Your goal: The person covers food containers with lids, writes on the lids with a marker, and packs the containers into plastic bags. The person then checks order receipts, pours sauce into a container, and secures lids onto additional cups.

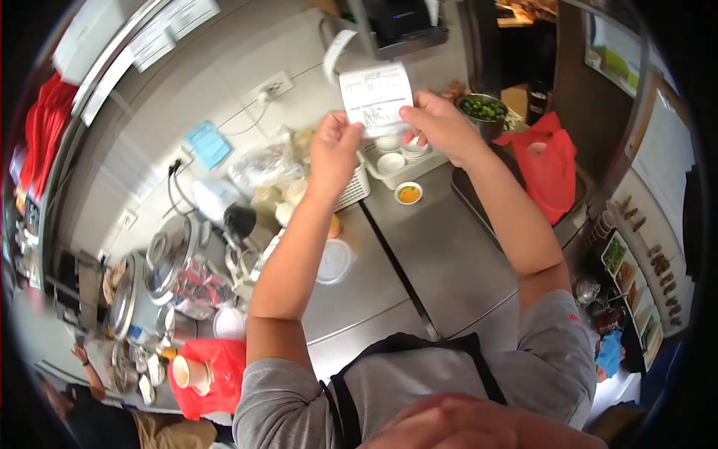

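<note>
A printed paper receipt (376, 88) is stretched between my two hands, in front of the wall below a dark printer (402, 24). My left hand (335, 150) pinches its lower left corner between thumb and fingers. On the lower right edge, my right hand (441, 126) grips it the same way. The paper's top left curls up in a strip. Under the hands stands a pale tray (404, 172) with small white cups. A small cup of orange and green food (408, 194) sits on the steel counter just in front of it.
A red plastic bag (542, 168) lies on a dark tray at right, near a metal pot of green vegetables (482, 108). A clear round lid (333, 262) rests on the steel counter (464, 262). Rice cookers and another red bag (224, 374) are at left, with another person (90, 404) beyond.
</note>
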Motion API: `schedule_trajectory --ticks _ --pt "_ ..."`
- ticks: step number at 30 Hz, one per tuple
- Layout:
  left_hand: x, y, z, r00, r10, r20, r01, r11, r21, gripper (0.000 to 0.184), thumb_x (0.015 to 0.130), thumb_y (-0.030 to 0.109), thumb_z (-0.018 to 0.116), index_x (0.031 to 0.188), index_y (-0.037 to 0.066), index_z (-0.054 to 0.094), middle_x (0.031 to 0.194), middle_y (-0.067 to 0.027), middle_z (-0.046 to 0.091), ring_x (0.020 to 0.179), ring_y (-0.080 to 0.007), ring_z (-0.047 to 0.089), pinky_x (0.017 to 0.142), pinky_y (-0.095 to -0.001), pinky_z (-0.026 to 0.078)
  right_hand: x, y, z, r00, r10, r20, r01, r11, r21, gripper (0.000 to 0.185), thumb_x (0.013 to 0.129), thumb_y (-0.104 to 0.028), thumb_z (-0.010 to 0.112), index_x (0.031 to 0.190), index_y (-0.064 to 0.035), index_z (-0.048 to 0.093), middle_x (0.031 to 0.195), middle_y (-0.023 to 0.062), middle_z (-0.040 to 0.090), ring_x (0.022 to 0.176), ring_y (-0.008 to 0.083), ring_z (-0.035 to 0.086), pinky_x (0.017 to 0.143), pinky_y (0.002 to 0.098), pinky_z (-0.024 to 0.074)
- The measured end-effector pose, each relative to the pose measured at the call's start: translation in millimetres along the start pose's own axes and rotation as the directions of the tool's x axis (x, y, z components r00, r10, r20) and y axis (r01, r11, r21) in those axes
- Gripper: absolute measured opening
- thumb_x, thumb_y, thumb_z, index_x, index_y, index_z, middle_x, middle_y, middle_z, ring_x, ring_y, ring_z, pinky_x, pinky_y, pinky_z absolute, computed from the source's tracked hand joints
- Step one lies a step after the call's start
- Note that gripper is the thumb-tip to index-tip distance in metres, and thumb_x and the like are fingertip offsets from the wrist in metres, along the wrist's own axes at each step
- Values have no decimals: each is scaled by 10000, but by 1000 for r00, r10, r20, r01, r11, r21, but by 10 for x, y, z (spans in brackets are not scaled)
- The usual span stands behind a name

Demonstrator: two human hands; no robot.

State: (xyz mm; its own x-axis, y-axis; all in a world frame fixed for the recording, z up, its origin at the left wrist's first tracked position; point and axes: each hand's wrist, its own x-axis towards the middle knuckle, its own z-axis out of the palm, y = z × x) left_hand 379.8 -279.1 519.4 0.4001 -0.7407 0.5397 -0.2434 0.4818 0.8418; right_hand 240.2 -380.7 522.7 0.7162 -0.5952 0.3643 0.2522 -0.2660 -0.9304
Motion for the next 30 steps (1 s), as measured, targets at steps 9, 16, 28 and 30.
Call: schedule_trajectory --ticks 9,16,28,30 --pt "-1247 416 -1407 864 -430 262 495 632 -596 968 667 758 134 1182 -38 332 1095 -161 490 994 -277 488 835 -373 385 -244 -278 1414 686 114 718 -75 993 -86 233 806 -67 383 1027 -21 440 792 56 558 582 82 503 516 203 415" --pt "-1858 653 -2495 887 -424 -186 347 874 -340 327 813 320 465 991 46 474 956 -102 559 817 -201 557 731 -333 426 -368 -589 2304 540 209 815 300 857 -419 428 744 -7 348 1167 -72 359 795 91 576 642 140 536 568 273 432" --pt "-2876 1242 -3012 690 -8 -724 -54 997 -62 237 806 152 494 1016 61 432 931 -58 541 793 -178 553 657 -291 467 2031 -1356 1183 578 -684 -444 397 712 -580 550 658 0 483 1191 -51 357 889 214 555 798 328 534 695 352 425" --pt "-3077 1270 -3019 640 -12 -768 -17 999 -30 230 809 142 491 1014 55 436 941 -62 540 798 -168 554 653 -285 472 2693 -1138 889 358 -873 -330 440 470 -765 492 661 11 459 1149 -45 420 889 201 561 830 319 529 746 331 413"
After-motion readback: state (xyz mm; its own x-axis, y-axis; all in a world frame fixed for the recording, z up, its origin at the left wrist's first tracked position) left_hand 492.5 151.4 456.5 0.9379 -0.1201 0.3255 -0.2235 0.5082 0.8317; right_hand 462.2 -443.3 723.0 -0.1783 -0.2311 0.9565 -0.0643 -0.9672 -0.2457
